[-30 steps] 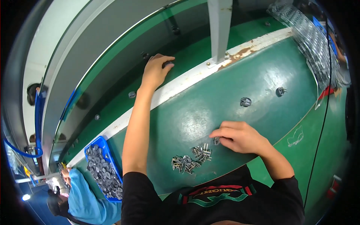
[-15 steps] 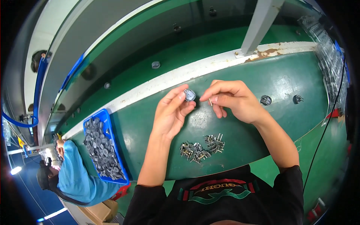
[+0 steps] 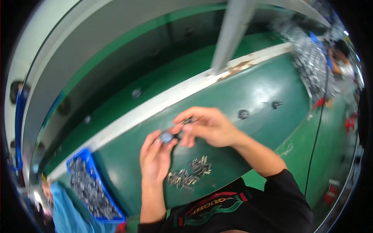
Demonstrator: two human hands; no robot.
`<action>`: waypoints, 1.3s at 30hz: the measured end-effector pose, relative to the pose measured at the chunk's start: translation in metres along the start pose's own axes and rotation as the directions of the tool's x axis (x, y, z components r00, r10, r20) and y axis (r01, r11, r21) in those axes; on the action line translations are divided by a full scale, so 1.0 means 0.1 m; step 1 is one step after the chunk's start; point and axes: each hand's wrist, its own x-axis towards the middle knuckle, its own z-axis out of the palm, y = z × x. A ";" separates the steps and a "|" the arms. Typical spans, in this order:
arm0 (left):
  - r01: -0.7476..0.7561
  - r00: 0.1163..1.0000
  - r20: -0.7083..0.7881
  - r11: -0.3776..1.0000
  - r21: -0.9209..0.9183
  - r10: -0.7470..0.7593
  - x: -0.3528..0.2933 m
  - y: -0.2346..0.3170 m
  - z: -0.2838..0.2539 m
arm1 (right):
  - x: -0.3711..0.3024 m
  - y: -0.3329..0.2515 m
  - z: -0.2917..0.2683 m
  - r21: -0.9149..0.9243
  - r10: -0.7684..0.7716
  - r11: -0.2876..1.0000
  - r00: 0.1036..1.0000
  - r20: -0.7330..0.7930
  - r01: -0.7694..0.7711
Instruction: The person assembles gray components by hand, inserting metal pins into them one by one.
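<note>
My left hand (image 3: pixel 153 161) is closed on a small round dark plastic part (image 3: pixel 166 137) with a pale bluish face, gripped between thumb and fingers. Close beside it, my right hand (image 3: pixel 211 128) pinches a small dark piece with metal pins (image 3: pixel 187 120). The two hands nearly meet; blur hides whether the parts touch. Below them on the green table (image 3: pixel 229 155) lies a loose pile of small dark parts with metal prongs (image 3: pixel 188 176). Off to the right sit two round dark parts, one nearer (image 3: pixel 243 114) and one farther away (image 3: pixel 277 104).
On the left stands a blue tray (image 3: pixel 105 190) full of grey round pieces. A white rail (image 3: pixel 163 103) and grey post (image 3: pixel 229 35) border a green belt carrying a few round parts (image 3: pixel 136 93). Clear plastic packs (image 3: pixel 311 58) lie at far right. Co-workers show at left (image 3: pixel 72 209) and right (image 3: pixel 342 66).
The view has swung right and tilted, so the table appears shifted left and lower. My hands have come closer together, and the pinned piece in my right fingers shows more plainly.
</note>
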 end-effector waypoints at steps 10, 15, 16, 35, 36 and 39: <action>0.058 0.998 -0.032 0.998 -0.011 -0.058 0.01 -0.10 0.15 | -0.04 0.03 -0.07 -0.659 -0.326 0.734 0.936 -0.130 0.164; 0.002 0.995 -0.098 1.000 0.030 0.001 0.01 -0.09 0.12 | -0.01 0.16 -0.02 -0.681 -0.484 0.650 0.875 -0.029 0.337; -0.015 0.999 -0.030 1.000 -0.004 0.015 0.04 -0.12 0.12 | 0.00 0.14 -0.06 -0.750 -0.524 0.565 0.852 -0.004 0.344; 0.153 0.987 0.044 0.988 -0.002 -0.153 0.01 -0.10 0.14 | -0.02 0.09 0.10 -0.917 -0.598 0.094 0.758 0.260 0.388; 0.152 0.987 0.044 0.988 -0.001 -0.152 0.01 -0.10 0.15 | -0.03 0.09 0.10 -0.919 -0.581 0.077 0.767 0.273 0.386; 0.137 0.990 0.016 0.989 0.056 -0.138 0.01 -0.10 0.18 | -0.04 0.11 0.09 -0.923 -0.558 0.035 0.774 0.299 0.383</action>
